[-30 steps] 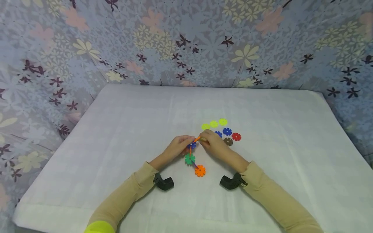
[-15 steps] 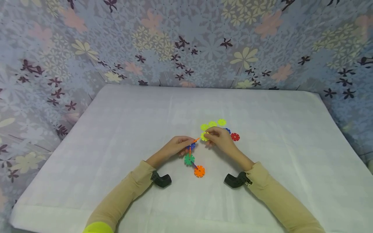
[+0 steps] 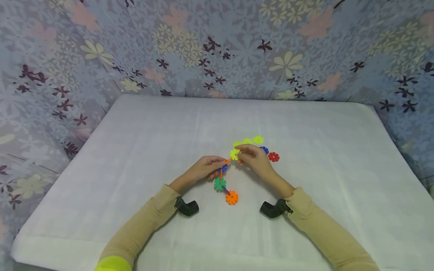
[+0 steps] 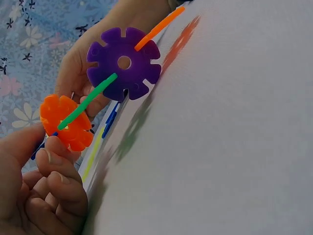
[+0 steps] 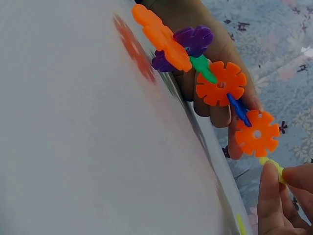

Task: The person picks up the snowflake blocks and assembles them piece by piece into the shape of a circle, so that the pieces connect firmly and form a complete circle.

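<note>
A chain of slotted plastic discs hangs from my left hand (image 3: 207, 167), whose thumb and fingers pinch it near its blue disc (image 3: 223, 168). Below dangle a green disc (image 3: 220, 183), a purple disc (image 4: 110, 54) seen face-on in the left wrist view, and an orange disc (image 3: 232, 197) at the lower end. Another orange disc (image 5: 257, 142) forms the chain's upper end. Between thumb and forefinger, my right hand (image 3: 255, 160) pinches a yellow disc (image 3: 234, 154). Its edge meets that upper orange disc in the right wrist view; whether their slots interlock I cannot tell.
Loose discs lie on the white-covered table (image 3: 152, 131) just beyond my right hand: several yellow ones (image 3: 258, 139), a blue disc (image 3: 264, 150) partly hidden by the hand, and a red disc (image 3: 274, 157). Flower-patterned cloth (image 3: 217, 49) hangs behind the table.
My right hand first drew the yellow disc away to the right from the chain's orange end, turning its face into view, then brought it back against that end. My left hand stays nearly still.
</note>
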Available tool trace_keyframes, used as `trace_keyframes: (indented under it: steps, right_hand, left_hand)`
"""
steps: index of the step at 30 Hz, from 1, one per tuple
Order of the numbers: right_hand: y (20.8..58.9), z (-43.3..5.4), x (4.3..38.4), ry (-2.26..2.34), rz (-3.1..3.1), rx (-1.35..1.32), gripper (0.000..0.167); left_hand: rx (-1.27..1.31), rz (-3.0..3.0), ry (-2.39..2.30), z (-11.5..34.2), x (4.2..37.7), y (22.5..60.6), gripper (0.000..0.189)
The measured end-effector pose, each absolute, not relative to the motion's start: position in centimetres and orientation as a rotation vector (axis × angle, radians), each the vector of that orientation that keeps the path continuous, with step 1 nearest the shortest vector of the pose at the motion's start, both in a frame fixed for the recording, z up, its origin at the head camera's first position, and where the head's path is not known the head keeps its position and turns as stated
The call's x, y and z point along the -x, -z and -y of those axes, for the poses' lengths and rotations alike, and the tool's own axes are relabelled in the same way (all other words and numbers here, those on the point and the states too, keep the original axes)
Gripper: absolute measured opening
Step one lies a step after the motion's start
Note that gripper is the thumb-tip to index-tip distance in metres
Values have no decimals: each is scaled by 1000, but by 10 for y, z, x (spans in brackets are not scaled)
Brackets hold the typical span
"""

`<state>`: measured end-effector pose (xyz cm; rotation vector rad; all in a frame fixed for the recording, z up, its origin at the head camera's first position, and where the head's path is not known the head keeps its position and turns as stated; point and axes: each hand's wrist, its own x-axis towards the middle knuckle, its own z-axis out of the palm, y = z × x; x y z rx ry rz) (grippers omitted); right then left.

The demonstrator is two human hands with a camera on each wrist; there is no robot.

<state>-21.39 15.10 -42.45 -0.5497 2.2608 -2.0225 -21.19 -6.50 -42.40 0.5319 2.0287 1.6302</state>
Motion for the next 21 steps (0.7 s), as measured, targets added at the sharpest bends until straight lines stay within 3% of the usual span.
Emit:
trace_keyframes:
  steps: [21]
  right_hand:
    - [430,-152,214,2112,-1926,414,15]
  left_hand:
    - [-552,-2040,-1680,68,210,427,29]
